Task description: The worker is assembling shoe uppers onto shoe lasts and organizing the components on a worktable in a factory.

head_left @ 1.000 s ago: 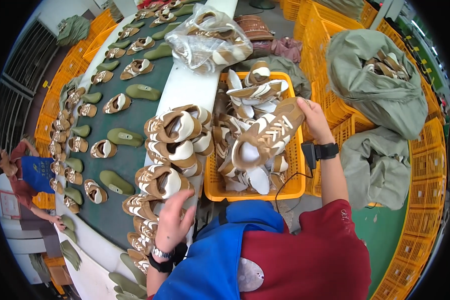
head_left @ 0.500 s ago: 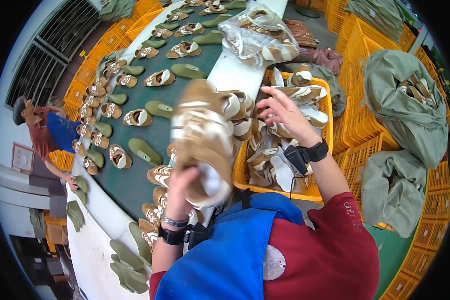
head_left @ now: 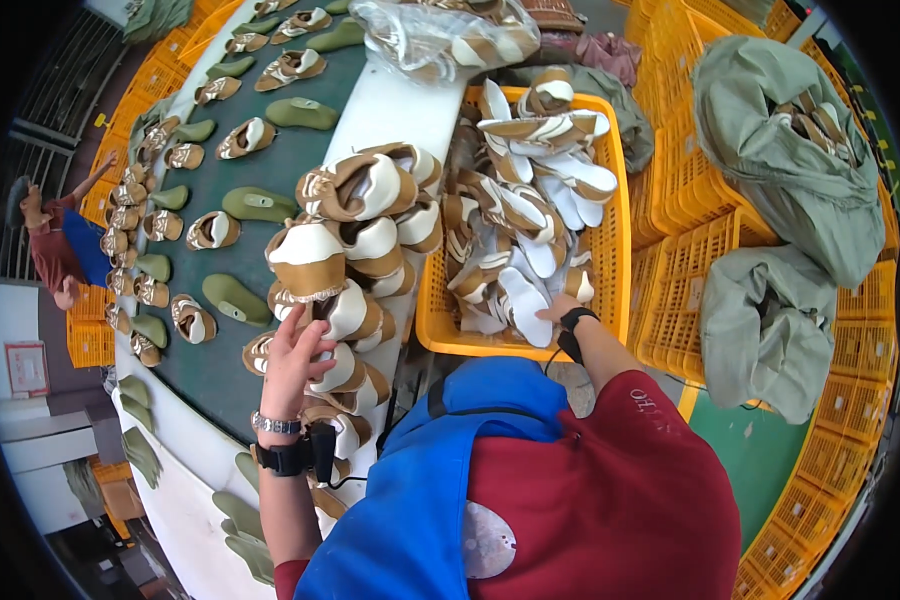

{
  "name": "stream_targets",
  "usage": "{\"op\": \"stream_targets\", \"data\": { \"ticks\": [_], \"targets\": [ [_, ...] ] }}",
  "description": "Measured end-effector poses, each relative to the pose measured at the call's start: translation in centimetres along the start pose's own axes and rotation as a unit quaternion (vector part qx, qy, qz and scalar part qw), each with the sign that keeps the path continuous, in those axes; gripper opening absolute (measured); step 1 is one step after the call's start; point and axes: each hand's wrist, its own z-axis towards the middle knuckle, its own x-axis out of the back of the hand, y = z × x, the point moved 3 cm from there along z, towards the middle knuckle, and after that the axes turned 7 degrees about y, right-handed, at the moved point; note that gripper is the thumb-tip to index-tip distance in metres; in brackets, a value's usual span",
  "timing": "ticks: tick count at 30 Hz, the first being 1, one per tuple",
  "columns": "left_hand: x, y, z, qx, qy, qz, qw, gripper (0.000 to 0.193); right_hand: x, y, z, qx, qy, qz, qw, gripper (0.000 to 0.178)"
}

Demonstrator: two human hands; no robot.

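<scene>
Beside a heap of brown-and-white shoes [head_left: 365, 185] on the work surface, my left hand [head_left: 295, 365] has its fingers spread. Its fingertips are just below a shoe [head_left: 305, 262] with a white heel, at the heap's left side; no grip on it shows. My right hand [head_left: 562, 309] reaches over the near edge of a yellow crate [head_left: 450, 340] packed with shoes. It touches or nearly touches a shoe with a white sole-shaped face [head_left: 523, 306]; most of its fingers are hidden. Black bands with small devices sit on both wrists.
A dark green belt [head_left: 220, 355] carries rows of shoes and green shoe lasts [head_left: 258, 204]. A clear plastic bag of shoes [head_left: 440, 45] lies at the far end. Stacked yellow crates [head_left: 685, 150] and green sacks [head_left: 770, 310] stand at right. A co-worker [head_left: 60, 245] stands at far left.
The shoe my left hand held up is no longer in it, and that hand is lower, beside the heap. My right hand moved down to the crate's near edge. The view shifted.
</scene>
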Motion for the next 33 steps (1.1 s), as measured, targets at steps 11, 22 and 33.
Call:
{"op": "stream_targets", "data": {
  "ticks": [11, 22, 33],
  "targets": [
    [-3.1, 3.3, -4.4, -0.293, 0.065, 0.130, 0.945, 0.028, 3.9, -1.0, -1.7, 0.149, 0.243, 0.256, 0.924, 0.021],
    [-8.5, 4.5, -7.2, -0.421, -0.051, 0.275, 0.863, 0.027, -1.3, -0.6, -0.8, 0.094, 0.119, 0.004, 0.988, 0.035],
    [-9.9, 3.9, -7.3, -0.522, -0.082, 0.381, 0.759, 0.102, 19.7, -11.6, -21.6, 0.146, -0.279, 0.367, 0.875, 0.019]
  ]
}}
